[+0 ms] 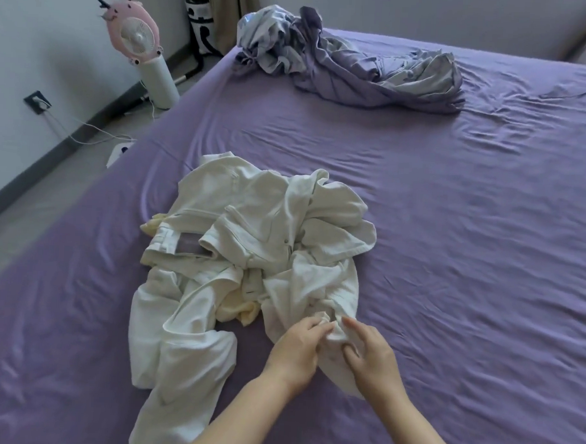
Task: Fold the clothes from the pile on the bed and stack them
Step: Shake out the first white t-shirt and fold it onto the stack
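1. Here the pile of white clothes (250,253) lies crumpled on the purple bed (452,228), near its close edge.
2. The left hand (296,349) pinches a fold at the pile's near right corner, fingers curled round the cloth.
3. The right hand (373,356) grips the same fold just beside it.
4. A bunched purple-and-grey blanket (352,66) lies at the far side, well apart.
5. A pink fan (135,33) stands on the floor.

A pink fan (136,35) stood on the floor (51,191) beside the bed. Its white cord (97,131) ran to a wall plug (38,102).
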`<control>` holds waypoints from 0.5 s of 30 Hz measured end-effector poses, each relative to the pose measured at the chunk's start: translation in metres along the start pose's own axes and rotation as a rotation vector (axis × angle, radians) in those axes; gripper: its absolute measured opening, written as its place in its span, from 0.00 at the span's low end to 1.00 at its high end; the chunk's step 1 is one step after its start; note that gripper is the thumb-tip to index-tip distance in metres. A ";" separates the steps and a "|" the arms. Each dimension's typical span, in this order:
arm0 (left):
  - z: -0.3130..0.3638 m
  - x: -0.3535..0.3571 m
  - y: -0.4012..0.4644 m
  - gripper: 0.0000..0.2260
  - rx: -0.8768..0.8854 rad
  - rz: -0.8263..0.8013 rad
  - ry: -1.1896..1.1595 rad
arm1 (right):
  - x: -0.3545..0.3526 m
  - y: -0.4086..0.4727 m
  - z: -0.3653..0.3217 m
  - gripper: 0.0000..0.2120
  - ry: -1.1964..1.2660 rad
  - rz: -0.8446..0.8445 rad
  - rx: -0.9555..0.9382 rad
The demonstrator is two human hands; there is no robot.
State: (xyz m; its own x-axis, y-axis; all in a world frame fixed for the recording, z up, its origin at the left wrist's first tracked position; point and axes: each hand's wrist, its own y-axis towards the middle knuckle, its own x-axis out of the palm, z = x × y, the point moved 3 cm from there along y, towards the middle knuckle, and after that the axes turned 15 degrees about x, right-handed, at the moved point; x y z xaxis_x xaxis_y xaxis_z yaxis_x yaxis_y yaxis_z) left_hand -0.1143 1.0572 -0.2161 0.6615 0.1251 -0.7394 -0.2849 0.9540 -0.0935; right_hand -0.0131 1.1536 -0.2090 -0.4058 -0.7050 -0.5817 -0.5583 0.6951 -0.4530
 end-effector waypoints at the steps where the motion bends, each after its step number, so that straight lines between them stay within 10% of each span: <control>1: 0.009 -0.008 0.004 0.22 0.027 0.007 0.015 | -0.017 -0.003 -0.006 0.20 0.037 0.008 0.012; 7: 0.104 -0.071 0.036 0.16 0.184 0.219 -0.004 | -0.136 -0.030 -0.059 0.12 0.354 0.072 0.043; 12: 0.199 -0.096 0.044 0.45 0.306 0.175 -0.051 | -0.215 -0.064 -0.107 0.06 0.736 -0.017 0.123; 15: 0.247 -0.118 0.053 0.34 0.313 0.343 -0.080 | -0.265 -0.092 -0.131 0.03 0.820 -0.028 0.111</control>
State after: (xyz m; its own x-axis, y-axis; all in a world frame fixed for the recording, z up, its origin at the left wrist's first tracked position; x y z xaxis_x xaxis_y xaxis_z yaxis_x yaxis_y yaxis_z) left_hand -0.0357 1.1603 0.0311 0.6204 0.4568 -0.6375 -0.2822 0.8885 0.3620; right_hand 0.0507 1.2580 0.0755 -0.8158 -0.5715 0.0886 -0.5187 0.6552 -0.5492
